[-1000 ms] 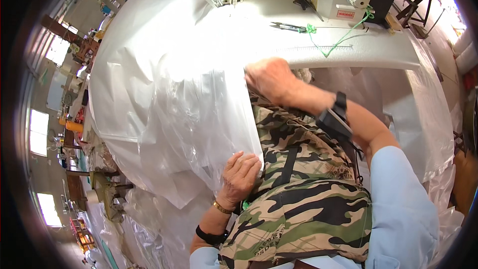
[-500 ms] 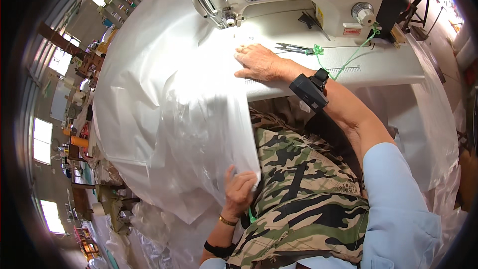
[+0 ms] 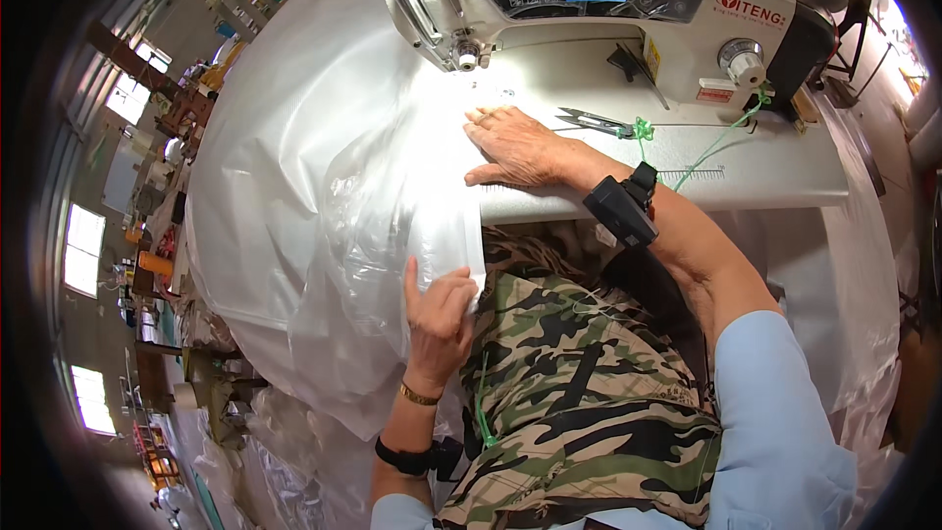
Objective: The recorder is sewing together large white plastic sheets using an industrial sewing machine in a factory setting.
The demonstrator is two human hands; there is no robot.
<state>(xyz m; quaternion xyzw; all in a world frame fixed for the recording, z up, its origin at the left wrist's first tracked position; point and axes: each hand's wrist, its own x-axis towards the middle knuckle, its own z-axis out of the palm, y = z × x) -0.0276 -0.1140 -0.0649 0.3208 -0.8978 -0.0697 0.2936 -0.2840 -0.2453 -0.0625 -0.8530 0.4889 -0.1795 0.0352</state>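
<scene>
A large white plastic sheet (image 3: pixel 285 167) spreads over the left of the machine bed and hangs down toward my lap. My left hand (image 3: pixel 442 319) grips its right edge low down, index finger stretched out and the other fingers curled on the edge. Higher up, my right hand (image 3: pixel 515 147) lies flat and open, fingertips at the sheet's bright edge on the bed. Just beyond those fingertips is the needle area of a white sewing machine (image 3: pixel 589 25). Glare hides detail of the sheet there.
Thread snips (image 3: pixel 597 124) with a green cord (image 3: pixel 702 157) lie on the bed right of my right hand. A small black tool (image 3: pixel 628 64) rests under the machine arm. More clear plastic (image 3: pixel 294 442) is heaped at lower left.
My left hand has moved up along the sheet's edge toward the machine, and the sheet bunches more there. My right hand stays on the bed; the whole view has shifted slightly.
</scene>
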